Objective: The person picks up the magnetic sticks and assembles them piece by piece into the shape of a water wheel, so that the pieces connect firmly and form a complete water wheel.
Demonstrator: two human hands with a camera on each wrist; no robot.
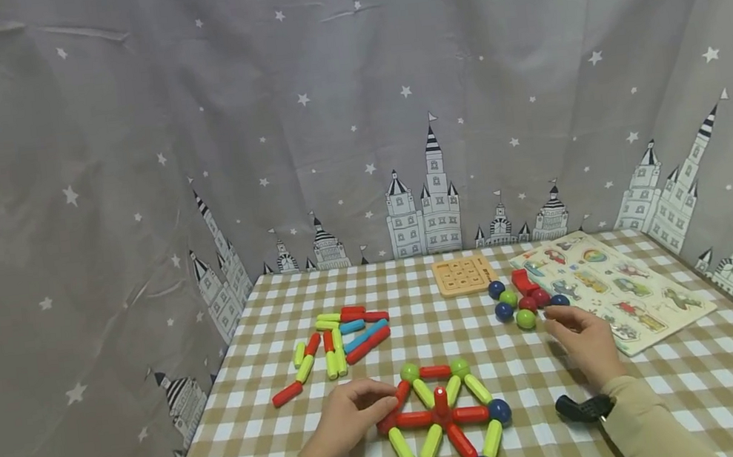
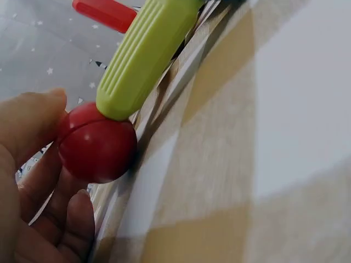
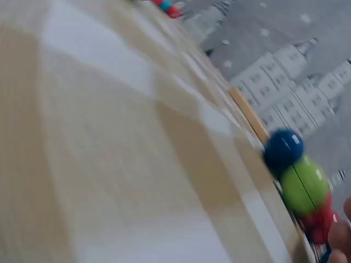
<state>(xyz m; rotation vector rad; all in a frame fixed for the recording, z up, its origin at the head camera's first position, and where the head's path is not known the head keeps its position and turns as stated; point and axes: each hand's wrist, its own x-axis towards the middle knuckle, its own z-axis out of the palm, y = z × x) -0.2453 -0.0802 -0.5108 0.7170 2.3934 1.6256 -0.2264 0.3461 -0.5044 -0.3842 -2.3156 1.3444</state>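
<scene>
A hexagonal frame of magnetic rods and balls lies on the table, with a red rod (image 1: 441, 402) standing upright at its centre. My left hand (image 1: 353, 417) is at its left corner, thumb and fingers around the red ball (image 2: 97, 143). From that ball a yellow-green rod (image 2: 143, 60) extends in the left wrist view. Over on the right, my right hand (image 1: 583, 346) reaches to the loose balls, its fingers loosely bent and nothing seen in them. Nearest its fingertips are a blue ball (image 1: 559, 300) and a green ball (image 1: 526, 318); red balls (image 1: 527, 304) sit just beyond.
Loose red, blue and yellow-green rods (image 1: 331, 362) lie at the left. Behind the balls are a red block piece (image 1: 521, 281) and a wooden number puzzle (image 1: 464, 275). A picture puzzle board (image 1: 665, 301) occupies the right. A grey castle-print curtain (image 1: 354, 110) hangs behind.
</scene>
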